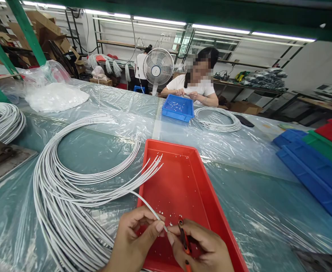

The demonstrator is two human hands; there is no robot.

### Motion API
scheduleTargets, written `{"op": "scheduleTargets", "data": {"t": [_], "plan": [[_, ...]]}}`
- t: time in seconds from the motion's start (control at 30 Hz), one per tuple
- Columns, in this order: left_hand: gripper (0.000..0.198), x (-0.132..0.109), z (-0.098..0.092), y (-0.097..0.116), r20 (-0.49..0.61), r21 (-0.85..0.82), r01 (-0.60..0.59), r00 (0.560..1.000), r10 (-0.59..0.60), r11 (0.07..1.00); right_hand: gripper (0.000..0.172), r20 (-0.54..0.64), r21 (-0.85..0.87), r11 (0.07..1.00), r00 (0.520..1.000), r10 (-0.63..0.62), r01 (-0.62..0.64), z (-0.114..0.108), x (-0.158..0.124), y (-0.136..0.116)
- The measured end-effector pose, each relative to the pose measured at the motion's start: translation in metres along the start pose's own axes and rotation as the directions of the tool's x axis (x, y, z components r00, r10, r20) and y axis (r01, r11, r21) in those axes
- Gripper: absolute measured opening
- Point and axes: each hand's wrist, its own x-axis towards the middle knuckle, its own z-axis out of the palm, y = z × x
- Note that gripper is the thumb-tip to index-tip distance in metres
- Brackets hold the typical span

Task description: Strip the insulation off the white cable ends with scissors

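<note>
My left hand pinches a thin white cable between thumb and forefinger, close to its end. My right hand meets it there, thumb and forefinger closed at the cable's tip. Tucked in the right palm is an orange-and-black hand tool, which looks like small pliers or snips; its jaws are hard to make out. Both hands are over the near part of a red tray dotted with small white scraps. To the left lies a large coil of white cables, some ends resting over the tray's rim.
Across the table a person works behind a blue tray, beside another cable coil. Stacked blue, green and red trays stand at right. At left are a metal block, more coiled cable and a plastic bag.
</note>
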Motion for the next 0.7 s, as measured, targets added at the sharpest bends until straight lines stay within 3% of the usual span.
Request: {"op": "scheduleTargets", "data": {"t": [0.1, 0.2, 0.37, 0.47, 0.53, 0.63, 0.7], "plan": [[0.013, 0.001, -0.001, 0.000, 0.006, 0.001, 0.017, 1.000, -0.017, 1.000, 0.010, 0.066, 0.153, 0.962, 0.974, 0.217, -0.224, 0.000, 0.005, -0.003], [0.014, 0.001, -0.001, 0.003, 0.032, -0.033, 0.049, 0.998, -0.048, 0.998, 0.008, 0.188, 0.298, 0.864, 0.912, 0.364, -0.407, 0.000, 0.009, -0.002], [0.014, 0.004, -0.001, 0.007, 0.067, -0.134, 0.131, 0.990, -0.123, 0.982, 0.011, 0.357, 0.426, 0.730, 0.841, 0.406, -0.534, -0.002, 0.010, 0.008], [0.012, 0.005, -0.001, 0.005, 0.074, -0.196, 0.150, 0.988, -0.138, 0.969, 0.013, 0.391, 0.422, 0.720, 0.828, 0.403, -0.550, -0.004, 0.008, 0.009], [0.011, 0.006, -0.001, 0.003, 0.072, -0.223, 0.142, 0.989, -0.129, 0.964, 0.013, 0.344, 0.392, 0.755, 0.845, 0.409, -0.525, -0.004, 0.005, 0.007], [0.012, 0.006, 0.002, 0.002, 0.072, -0.181, 0.128, 0.991, -0.117, 0.975, 0.008, 0.142, 0.307, 0.877, 0.930, 0.340, -0.368, -0.007, 0.001, 0.004], [0.012, 0.005, 0.003, 0.004, 0.096, -0.056, 0.098, 0.991, -0.092, 0.994, 0.004, 0.000, 0.201, 0.957, 0.977, 0.214, -0.210, -0.011, -0.001, 0.002]]}}
